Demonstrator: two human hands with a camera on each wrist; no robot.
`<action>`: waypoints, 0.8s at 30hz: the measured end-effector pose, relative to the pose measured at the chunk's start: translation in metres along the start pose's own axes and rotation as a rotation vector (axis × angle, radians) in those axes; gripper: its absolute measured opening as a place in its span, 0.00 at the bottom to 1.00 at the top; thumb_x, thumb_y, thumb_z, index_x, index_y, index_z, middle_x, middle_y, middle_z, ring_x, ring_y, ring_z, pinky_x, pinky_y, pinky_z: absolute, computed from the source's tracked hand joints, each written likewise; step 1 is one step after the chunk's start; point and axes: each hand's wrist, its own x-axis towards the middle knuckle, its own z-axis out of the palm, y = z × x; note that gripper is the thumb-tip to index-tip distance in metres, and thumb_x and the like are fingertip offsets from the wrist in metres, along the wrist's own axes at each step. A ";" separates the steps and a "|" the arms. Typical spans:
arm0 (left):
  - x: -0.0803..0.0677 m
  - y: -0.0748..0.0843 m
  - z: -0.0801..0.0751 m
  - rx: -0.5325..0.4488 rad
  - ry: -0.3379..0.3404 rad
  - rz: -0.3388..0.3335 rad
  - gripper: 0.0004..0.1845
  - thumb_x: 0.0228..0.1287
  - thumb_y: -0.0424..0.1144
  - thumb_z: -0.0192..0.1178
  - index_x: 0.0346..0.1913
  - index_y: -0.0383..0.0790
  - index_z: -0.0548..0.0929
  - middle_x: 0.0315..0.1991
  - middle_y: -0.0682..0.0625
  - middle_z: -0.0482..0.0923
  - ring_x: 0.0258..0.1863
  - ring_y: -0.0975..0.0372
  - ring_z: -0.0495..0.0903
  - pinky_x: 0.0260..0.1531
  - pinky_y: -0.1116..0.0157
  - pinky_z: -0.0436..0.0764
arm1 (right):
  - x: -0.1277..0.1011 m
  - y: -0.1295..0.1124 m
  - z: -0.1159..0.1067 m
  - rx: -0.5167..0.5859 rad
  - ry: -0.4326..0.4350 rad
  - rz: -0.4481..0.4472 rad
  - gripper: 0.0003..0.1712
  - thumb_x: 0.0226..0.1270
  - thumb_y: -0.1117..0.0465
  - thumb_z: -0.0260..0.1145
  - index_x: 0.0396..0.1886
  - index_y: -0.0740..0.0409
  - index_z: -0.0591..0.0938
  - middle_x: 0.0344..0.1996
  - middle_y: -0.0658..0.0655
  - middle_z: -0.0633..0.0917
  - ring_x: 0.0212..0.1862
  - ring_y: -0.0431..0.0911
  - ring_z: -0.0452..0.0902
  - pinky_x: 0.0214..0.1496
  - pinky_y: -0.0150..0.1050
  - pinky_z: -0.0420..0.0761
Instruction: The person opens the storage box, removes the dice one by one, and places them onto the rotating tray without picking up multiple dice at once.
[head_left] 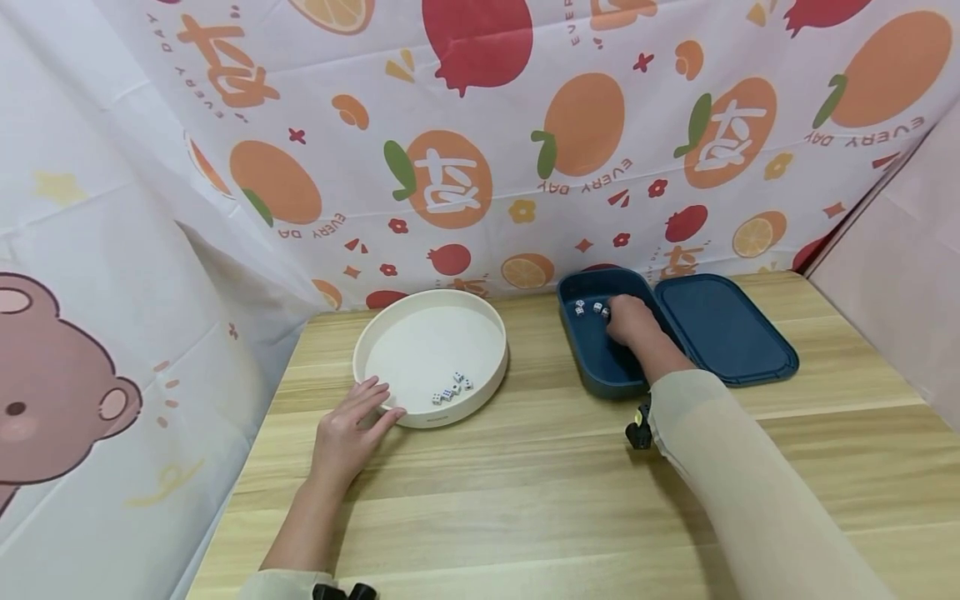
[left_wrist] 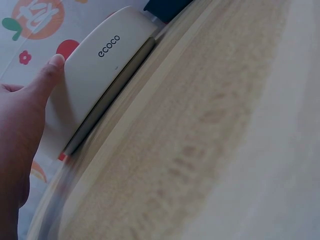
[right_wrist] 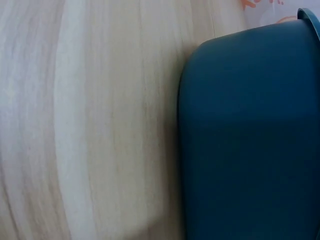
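Note:
A round white tray stands on the wooden table, with several small white dice near its front wall. My left hand lies flat on the table, its straight fingers touching the tray's front-left rim. In the left wrist view a fingertip rests against the tray's outer wall. My right hand reaches into a dark blue box, right beside a few dice at the box's far end. Its fingers point away from the camera, so I cannot see whether they hold a die. The right wrist view shows only the box's outer wall.
The box's blue lid lies flat just right of the box. Fruit-print cloth hangs behind the table and along its left side. A pale panel closes the right side. Bare wooden tabletop stretches in front of both containers.

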 end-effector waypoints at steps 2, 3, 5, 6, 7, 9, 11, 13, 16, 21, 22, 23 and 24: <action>-0.001 0.000 0.001 0.001 -0.007 -0.008 0.20 0.43 0.38 0.78 0.41 0.32 0.89 0.44 0.43 0.88 0.54 0.49 0.83 0.69 0.62 0.71 | 0.000 0.002 0.001 0.014 0.016 0.003 0.23 0.69 0.67 0.56 0.64 0.65 0.74 0.62 0.69 0.76 0.55 0.58 0.74 0.60 0.56 0.78; -0.002 0.000 0.001 0.002 -0.008 -0.009 0.20 0.43 0.38 0.78 0.41 0.32 0.89 0.44 0.43 0.88 0.54 0.50 0.83 0.69 0.62 0.71 | 0.000 0.003 0.002 0.027 0.023 0.003 0.23 0.69 0.68 0.57 0.63 0.65 0.76 0.60 0.68 0.77 0.54 0.57 0.74 0.59 0.55 0.79; -0.003 -0.001 0.002 0.002 -0.012 -0.015 0.20 0.44 0.38 0.78 0.41 0.32 0.89 0.45 0.43 0.88 0.55 0.50 0.83 0.69 0.63 0.70 | -0.001 0.005 0.004 0.063 0.035 -0.009 0.21 0.69 0.69 0.57 0.61 0.64 0.77 0.56 0.67 0.79 0.51 0.56 0.75 0.57 0.53 0.80; -0.003 -0.001 0.003 0.002 -0.011 -0.014 0.20 0.44 0.38 0.78 0.41 0.32 0.89 0.44 0.43 0.88 0.55 0.50 0.83 0.69 0.62 0.70 | -0.001 0.006 0.005 0.079 0.039 -0.021 0.21 0.68 0.69 0.58 0.60 0.63 0.78 0.54 0.66 0.81 0.49 0.55 0.75 0.55 0.52 0.81; -0.004 -0.001 0.003 0.001 -0.012 -0.018 0.20 0.44 0.38 0.79 0.41 0.32 0.89 0.45 0.43 0.88 0.55 0.50 0.83 0.69 0.63 0.70 | -0.002 0.007 0.006 0.091 0.039 -0.040 0.20 0.68 0.70 0.58 0.59 0.63 0.79 0.51 0.65 0.82 0.48 0.55 0.75 0.52 0.50 0.81; -0.005 -0.001 0.004 -0.001 -0.007 -0.020 0.20 0.43 0.38 0.79 0.41 0.32 0.89 0.45 0.43 0.88 0.55 0.50 0.83 0.69 0.63 0.70 | -0.004 0.007 0.007 0.111 0.033 -0.074 0.20 0.67 0.69 0.61 0.58 0.62 0.80 0.47 0.63 0.83 0.45 0.54 0.76 0.50 0.48 0.81; -0.005 -0.002 0.004 -0.004 -0.003 -0.022 0.20 0.43 0.38 0.79 0.41 0.32 0.89 0.45 0.43 0.88 0.55 0.50 0.83 0.69 0.63 0.70 | -0.006 0.007 0.007 0.119 0.020 -0.099 0.19 0.65 0.68 0.63 0.56 0.61 0.81 0.45 0.62 0.83 0.45 0.54 0.76 0.49 0.47 0.81; -0.005 -0.002 0.005 -0.005 0.000 -0.022 0.20 0.43 0.38 0.79 0.41 0.32 0.89 0.45 0.43 0.88 0.55 0.51 0.83 0.69 0.63 0.70 | -0.007 0.007 0.007 0.112 0.013 -0.113 0.18 0.65 0.67 0.65 0.55 0.62 0.82 0.46 0.62 0.83 0.45 0.54 0.76 0.51 0.48 0.81; -0.004 -0.004 0.007 -0.005 0.003 -0.020 0.20 0.44 0.37 0.79 0.42 0.32 0.89 0.45 0.43 0.88 0.55 0.51 0.83 0.70 0.63 0.69 | -0.010 0.007 0.004 0.103 0.004 -0.099 0.18 0.65 0.64 0.67 0.54 0.61 0.82 0.47 0.63 0.83 0.45 0.54 0.76 0.53 0.50 0.82; -0.003 -0.004 0.007 0.003 0.008 -0.016 0.20 0.43 0.37 0.79 0.42 0.33 0.89 0.45 0.43 0.88 0.54 0.50 0.83 0.70 0.65 0.69 | -0.011 0.008 0.003 0.078 -0.027 -0.090 0.17 0.67 0.61 0.67 0.54 0.61 0.83 0.50 0.63 0.84 0.44 0.53 0.76 0.51 0.47 0.81; -0.002 -0.003 0.006 0.005 0.007 -0.016 0.21 0.43 0.38 0.79 0.42 0.33 0.89 0.45 0.43 0.88 0.54 0.51 0.83 0.70 0.65 0.69 | -0.011 0.009 0.003 0.075 -0.033 -0.092 0.17 0.67 0.60 0.66 0.54 0.60 0.83 0.51 0.63 0.84 0.44 0.53 0.76 0.50 0.47 0.81; -0.002 -0.003 0.005 0.007 0.005 -0.018 0.21 0.43 0.38 0.79 0.42 0.33 0.89 0.45 0.44 0.88 0.54 0.51 0.83 0.70 0.65 0.69 | -0.011 0.010 0.003 0.075 -0.038 -0.094 0.17 0.67 0.60 0.66 0.54 0.60 0.83 0.51 0.63 0.84 0.44 0.53 0.76 0.51 0.47 0.81; -0.001 -0.002 0.005 0.008 0.002 -0.019 0.21 0.43 0.38 0.79 0.42 0.33 0.89 0.45 0.44 0.88 0.55 0.51 0.83 0.70 0.65 0.70 | -0.011 0.010 0.003 0.075 -0.042 -0.096 0.17 0.67 0.60 0.66 0.54 0.60 0.83 0.53 0.63 0.83 0.45 0.53 0.76 0.52 0.47 0.81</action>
